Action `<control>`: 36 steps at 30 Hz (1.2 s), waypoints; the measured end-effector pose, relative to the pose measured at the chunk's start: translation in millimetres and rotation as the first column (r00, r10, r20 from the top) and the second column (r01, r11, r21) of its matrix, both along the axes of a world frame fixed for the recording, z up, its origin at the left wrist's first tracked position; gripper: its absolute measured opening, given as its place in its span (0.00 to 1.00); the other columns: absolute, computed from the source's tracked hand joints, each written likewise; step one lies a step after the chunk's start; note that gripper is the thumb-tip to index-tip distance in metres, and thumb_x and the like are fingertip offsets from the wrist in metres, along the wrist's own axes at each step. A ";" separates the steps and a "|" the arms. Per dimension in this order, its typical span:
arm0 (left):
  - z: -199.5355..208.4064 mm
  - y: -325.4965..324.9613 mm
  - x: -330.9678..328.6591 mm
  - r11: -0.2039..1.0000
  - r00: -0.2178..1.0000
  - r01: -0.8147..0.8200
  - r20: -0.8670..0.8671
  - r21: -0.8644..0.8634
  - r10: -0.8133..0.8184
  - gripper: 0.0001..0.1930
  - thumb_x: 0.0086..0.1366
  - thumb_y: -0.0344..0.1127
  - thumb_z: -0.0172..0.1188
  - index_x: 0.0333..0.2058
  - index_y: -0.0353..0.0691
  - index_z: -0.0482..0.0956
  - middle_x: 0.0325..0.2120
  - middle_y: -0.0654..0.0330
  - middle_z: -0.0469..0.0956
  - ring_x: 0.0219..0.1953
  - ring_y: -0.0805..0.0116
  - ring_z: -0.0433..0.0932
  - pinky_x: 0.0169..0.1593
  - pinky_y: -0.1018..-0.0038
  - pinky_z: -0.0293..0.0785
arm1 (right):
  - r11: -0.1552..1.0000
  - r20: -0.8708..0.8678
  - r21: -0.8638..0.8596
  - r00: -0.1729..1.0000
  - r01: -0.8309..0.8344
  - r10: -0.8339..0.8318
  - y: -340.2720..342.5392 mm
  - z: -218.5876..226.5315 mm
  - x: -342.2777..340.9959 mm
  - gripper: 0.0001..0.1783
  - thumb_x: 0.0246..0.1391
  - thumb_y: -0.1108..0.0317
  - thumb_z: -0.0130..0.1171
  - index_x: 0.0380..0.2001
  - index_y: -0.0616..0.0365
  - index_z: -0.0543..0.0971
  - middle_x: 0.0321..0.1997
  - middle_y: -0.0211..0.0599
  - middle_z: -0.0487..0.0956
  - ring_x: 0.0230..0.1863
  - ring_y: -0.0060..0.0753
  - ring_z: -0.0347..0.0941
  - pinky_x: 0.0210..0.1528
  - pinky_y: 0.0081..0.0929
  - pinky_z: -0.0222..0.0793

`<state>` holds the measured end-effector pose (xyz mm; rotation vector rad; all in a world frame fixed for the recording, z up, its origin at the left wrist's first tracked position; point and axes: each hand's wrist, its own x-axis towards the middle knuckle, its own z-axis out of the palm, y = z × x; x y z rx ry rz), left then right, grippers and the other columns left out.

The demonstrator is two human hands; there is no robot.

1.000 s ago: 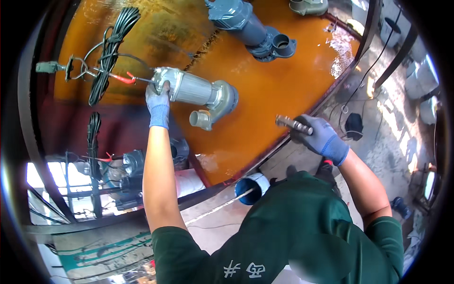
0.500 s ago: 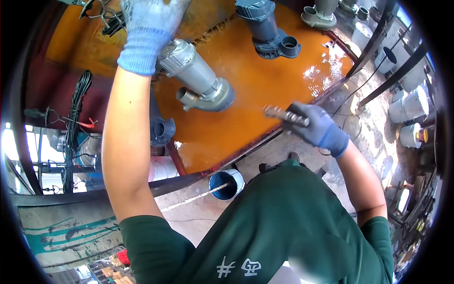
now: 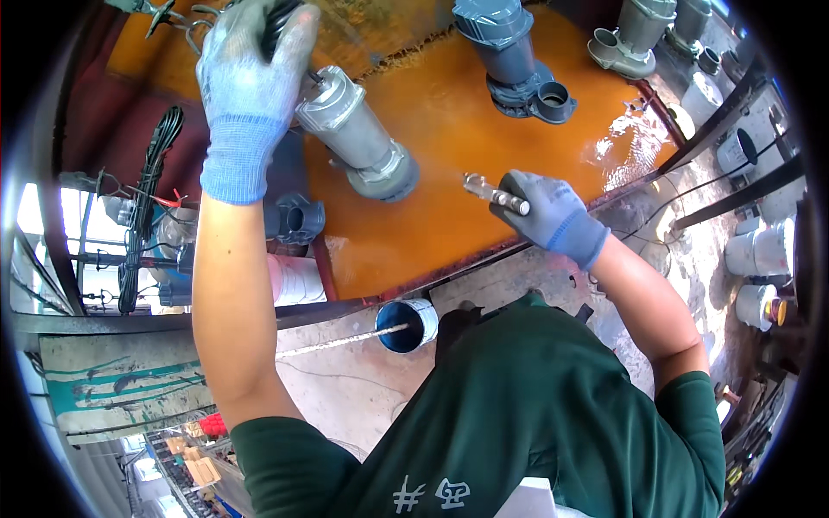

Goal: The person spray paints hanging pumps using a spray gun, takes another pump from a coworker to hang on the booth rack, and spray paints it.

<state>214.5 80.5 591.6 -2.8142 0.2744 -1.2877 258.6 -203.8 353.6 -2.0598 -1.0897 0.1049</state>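
A grey pump (image 3: 352, 129) hangs tilted over the orange wet surface (image 3: 414, 233), just below my left hand (image 3: 250, 78). That hand, in a pale blue glove, is closed round a bundle of black cable (image 3: 278, 24) at the pump's upper end. My right hand (image 3: 549, 207), gloved in blue-grey, grips a metal spray gun (image 3: 495, 192). The gun's front end points left toward the pump, with a gap between them. A faint mist shows between gun and pump. The pump's side outlet is not visible.
A darker blue-grey pump (image 3: 505, 56) hangs at the far middle, and another grey pump (image 3: 635, 39) stands far right. Coiled black cable (image 3: 147, 207) hangs at left. Near me a bucket (image 3: 406, 325) holds a whitish rod (image 3: 341, 341). Dark posts and white buckets (image 3: 760, 250) line the right.
The pump has turned, so its side outlet no longer shows. My right hand has moved left with the spray gun, closer to the pump. The whole view has shifted slightly.
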 end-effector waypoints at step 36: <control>2.3 32.1 50.9 0.961 0.992 -0.119 -0.009 0.251 0.125 0.23 0.74 0.48 0.56 0.64 0.48 0.76 0.52 0.47 0.81 0.54 0.49 0.80 0.57 0.57 0.75 | 0.987 0.154 0.156 0.988 -0.033 0.009 7.5 -42.4 27.6 0.16 0.60 0.56 0.62 0.38 0.58 0.75 0.25 0.48 0.79 0.31 0.55 0.79 0.31 0.51 0.73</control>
